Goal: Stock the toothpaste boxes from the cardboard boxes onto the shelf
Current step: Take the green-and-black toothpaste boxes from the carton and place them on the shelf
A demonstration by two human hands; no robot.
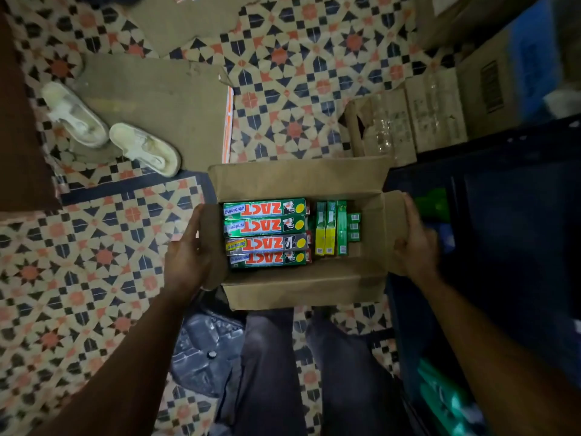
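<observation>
The left grip (185,256) and right grip (415,243) curl round opposite sides of the cardboard box (298,180), with the toothpaste boxes (267,234) lying inside. Carrying stage, I'd say. Next it wants setting down by the dark shelf (503,221).

One wide-angle camera sits on the person's head. It looks almost straight down, close above the cardboard box (367,221) and the person's legs (267,372). The tiled floor (94,262) fills the far part; the dark right edge is perhaps a shelf (503,247).
</observation>
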